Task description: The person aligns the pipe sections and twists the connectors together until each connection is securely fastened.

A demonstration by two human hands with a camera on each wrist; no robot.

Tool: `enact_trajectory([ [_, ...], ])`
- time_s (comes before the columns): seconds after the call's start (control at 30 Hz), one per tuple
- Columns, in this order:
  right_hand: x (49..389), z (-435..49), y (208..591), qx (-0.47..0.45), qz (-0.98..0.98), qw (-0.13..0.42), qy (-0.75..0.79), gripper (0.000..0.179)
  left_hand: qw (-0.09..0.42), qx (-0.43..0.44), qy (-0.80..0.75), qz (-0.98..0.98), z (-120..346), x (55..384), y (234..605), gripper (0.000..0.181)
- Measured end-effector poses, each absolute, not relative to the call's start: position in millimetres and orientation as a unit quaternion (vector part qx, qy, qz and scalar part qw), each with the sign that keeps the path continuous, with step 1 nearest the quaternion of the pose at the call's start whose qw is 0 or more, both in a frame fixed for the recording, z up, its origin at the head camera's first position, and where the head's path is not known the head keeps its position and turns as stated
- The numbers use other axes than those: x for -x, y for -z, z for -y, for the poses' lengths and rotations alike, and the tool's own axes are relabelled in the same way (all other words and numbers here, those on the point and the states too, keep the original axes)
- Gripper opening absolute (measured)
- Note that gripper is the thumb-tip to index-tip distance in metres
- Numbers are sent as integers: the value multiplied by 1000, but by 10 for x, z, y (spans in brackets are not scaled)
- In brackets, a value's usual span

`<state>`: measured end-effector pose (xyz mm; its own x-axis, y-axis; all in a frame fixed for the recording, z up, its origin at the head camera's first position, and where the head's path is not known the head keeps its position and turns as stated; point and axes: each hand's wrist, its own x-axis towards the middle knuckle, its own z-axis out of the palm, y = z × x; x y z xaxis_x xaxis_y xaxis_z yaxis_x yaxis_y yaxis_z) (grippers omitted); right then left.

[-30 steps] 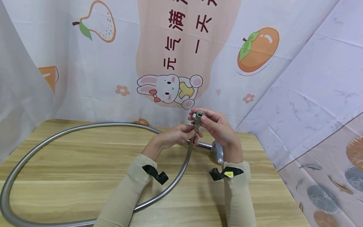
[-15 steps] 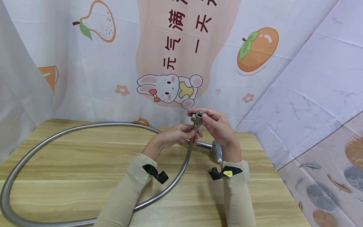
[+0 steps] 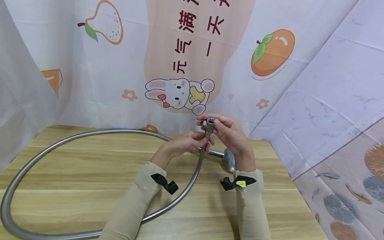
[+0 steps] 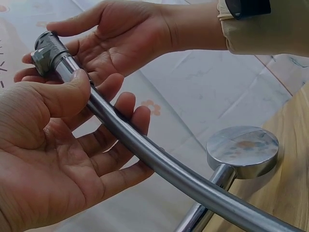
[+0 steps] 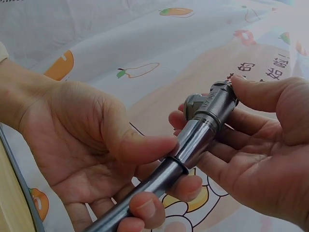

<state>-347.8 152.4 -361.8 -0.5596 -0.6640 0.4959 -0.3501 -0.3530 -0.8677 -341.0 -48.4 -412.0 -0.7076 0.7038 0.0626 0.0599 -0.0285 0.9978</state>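
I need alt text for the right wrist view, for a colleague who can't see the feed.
Two hands hold the end of a metal hose in mid-air: the left hand pinches the hose between thumb and fingers, while the right hand holds the hex nut fitting at its tip between thumb and fingers. Behind them hangs a white cloth printed with fruit.

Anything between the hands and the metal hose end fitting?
Nothing visible. The right hand pinches the grey metal hex fitting directly; the left hand holds the silver metal hose just below it, thumb on the hose.
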Motion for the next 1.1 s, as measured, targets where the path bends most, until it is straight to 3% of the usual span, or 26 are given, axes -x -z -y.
enact_trajectory([
  [0.13, 3487, -1527, 3631, 463, -546, 121, 688, 32, 245, -295, -656, -650, 484, 3411, 4126, 31],
  [0.47, 3487, -1561, 3634, 423, -586, 72, 687, 34, 233, -303, -650, -657, 486, 3414, 4128, 31],
  [0.83, 3477, -1484, 3643, 440, -535, 116, 712, 11, 244, -306, -647, -655, 474, 3409, 4125, 28],
  [1.1, 3463, -1488, 3641, 404, -562, 79, 717, 13, 241, -304, -650, -653, 473, 3411, 4128, 30],
])
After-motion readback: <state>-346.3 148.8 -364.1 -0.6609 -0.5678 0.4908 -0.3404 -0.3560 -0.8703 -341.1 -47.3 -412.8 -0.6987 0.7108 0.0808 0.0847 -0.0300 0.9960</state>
